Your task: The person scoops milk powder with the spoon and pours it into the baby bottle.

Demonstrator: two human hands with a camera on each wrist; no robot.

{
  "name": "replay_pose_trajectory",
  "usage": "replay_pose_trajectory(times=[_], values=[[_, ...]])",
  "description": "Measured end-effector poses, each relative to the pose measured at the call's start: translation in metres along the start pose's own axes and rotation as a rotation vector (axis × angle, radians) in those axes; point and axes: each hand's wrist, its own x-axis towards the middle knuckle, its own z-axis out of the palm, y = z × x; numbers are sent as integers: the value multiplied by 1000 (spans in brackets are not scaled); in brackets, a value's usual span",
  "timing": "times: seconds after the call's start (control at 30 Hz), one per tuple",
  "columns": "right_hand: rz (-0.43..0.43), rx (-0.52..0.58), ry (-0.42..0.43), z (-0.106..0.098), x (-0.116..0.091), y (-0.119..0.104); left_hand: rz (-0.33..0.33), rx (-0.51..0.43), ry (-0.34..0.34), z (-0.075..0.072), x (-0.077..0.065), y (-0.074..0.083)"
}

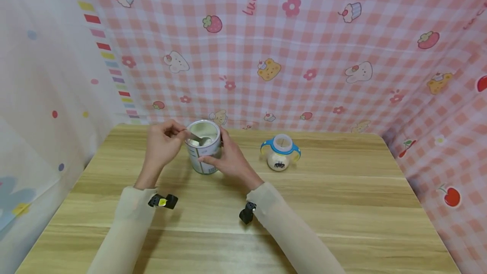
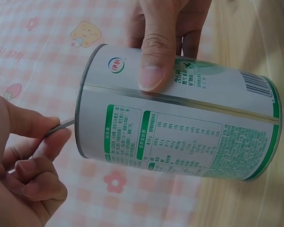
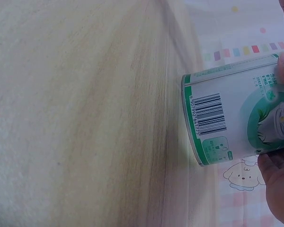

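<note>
An open-topped milk powder can [image 1: 195, 157], white and green, stands at the table's back left. In the head view, a metal spoon [image 1: 197, 138] dips through its mouth. The left hand [image 1: 161, 145] pinches the spoon's handle between thumb and fingers, just outside the rim. From the right side, the right hand [image 1: 233, 157] grips the can, its thumb across the front. The left wrist view shows only the handle's end; the can wall [image 2: 189, 137] hides the rest. Pale contents show inside the can, their level unclear. In the right wrist view, the can's barcode [image 3: 209, 114] faces the camera.
A baby bottle [image 1: 279, 162] with blue and yellow handles and an uncapped mouth stands right of the can. The wooden table [image 1: 342, 206] ends at a pink checked curtain [image 1: 243, 62] behind. White printed cloth [image 1: 45, 79] hangs on the left.
</note>
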Motion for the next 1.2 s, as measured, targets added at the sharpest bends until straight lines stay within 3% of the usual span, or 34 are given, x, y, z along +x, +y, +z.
replay_pose_trajectory(times=[0.3,0.43,0.6,0.73,0.93,1.2], values=[[3,-9,2,1,1,1,-154,-77,125,-3,-1,-1],[2,-8,-1,1,0,2,-265,-128,150,-4,-1,-1],[13,-24,-5,0,0,1,-411,-295,136,-7,-2,1],[7,-62,-12,-2,0,0,-491,-450,137,-8,-2,0],[4,-139,-27,-9,-3,-1,-549,-569,149,-8,-1,-1],[14,-205,-24,-20,-10,-6,-574,-728,150,-6,2,4]])
